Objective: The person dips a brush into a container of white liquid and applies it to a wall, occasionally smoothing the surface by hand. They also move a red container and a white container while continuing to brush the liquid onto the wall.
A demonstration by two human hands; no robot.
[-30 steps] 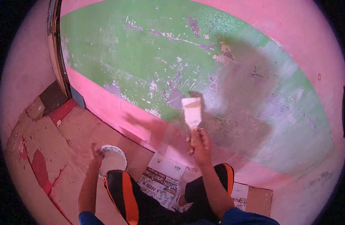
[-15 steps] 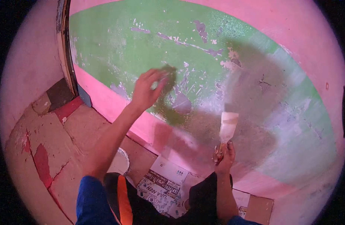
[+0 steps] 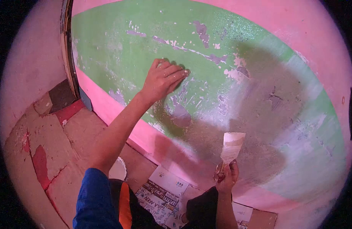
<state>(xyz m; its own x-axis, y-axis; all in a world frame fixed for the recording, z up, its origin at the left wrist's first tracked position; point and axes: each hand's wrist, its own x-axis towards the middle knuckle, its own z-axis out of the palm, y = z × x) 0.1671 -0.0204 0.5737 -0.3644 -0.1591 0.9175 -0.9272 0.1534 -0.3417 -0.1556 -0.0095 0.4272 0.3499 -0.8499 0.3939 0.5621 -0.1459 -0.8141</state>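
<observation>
My left hand (image 3: 164, 79) is against the green part of the wall (image 3: 107, 53). Its fingers are curled and pressed together at the surface; whatever may be under the fingertips is hidden. Lower right, my right hand (image 3: 226, 177) grips a putty knife (image 3: 233, 147) by its handle. The blade points up, coated with whitish material, and appears apart from the wall. Around my left hand the green paint is chipped, with a rounded greyish bare patch (image 3: 181, 116) just below it.
Pink paint (image 3: 290, 23) borders the green area. A dark wooden frame edge (image 3: 67, 49) stands at left. Printed cardboard (image 3: 160, 198) lies on the floor between my legs, with a white-rimmed round container (image 3: 118, 169) partly behind my left arm. Red stains mark the floor.
My left hand has moved right and slightly up, from a blurred position to resting against the wall. My right hand and the putty knife have dropped lower.
</observation>
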